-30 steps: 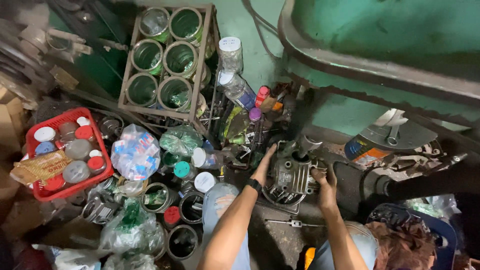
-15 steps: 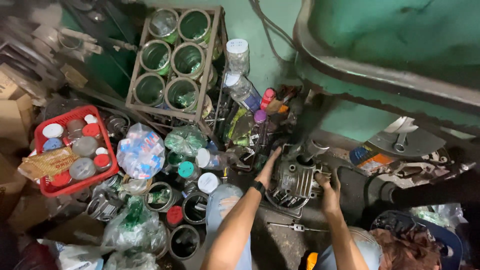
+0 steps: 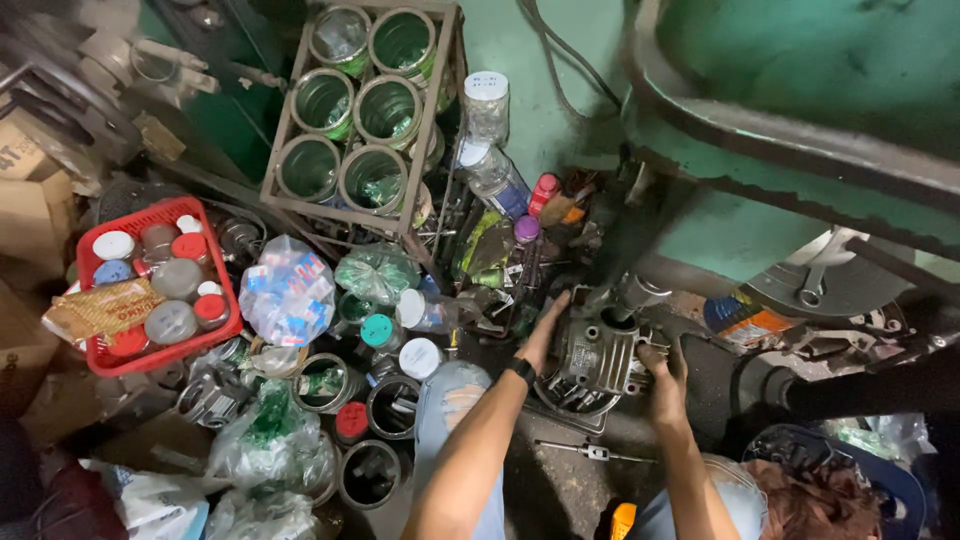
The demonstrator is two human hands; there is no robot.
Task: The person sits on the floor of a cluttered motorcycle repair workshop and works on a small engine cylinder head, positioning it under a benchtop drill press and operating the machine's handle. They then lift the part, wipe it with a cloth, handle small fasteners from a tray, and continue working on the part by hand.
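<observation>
Seen from above, near the bottom edge, a person's two bare forearms reach up from six o'clock toward a grey finned metal engine casing (image 3: 597, 358) just right of centre: the left hand (image 3: 545, 332) grips its left edge at nine o'clock, the right hand (image 3: 664, 372) clasps its right side at three o'clock. The casing rests on the grimy floor, steadied from both sides, with a small hand tool (image 3: 590, 452) lying untouched just below it at six o'clock, so the handling looks early, nothing visibly removed. Farther off, at ten o'clock, sits a red basket (image 3: 92, 356) of capped jars, and at eleven a wooden crate (image 3: 446, 120) of green tins.
</observation>
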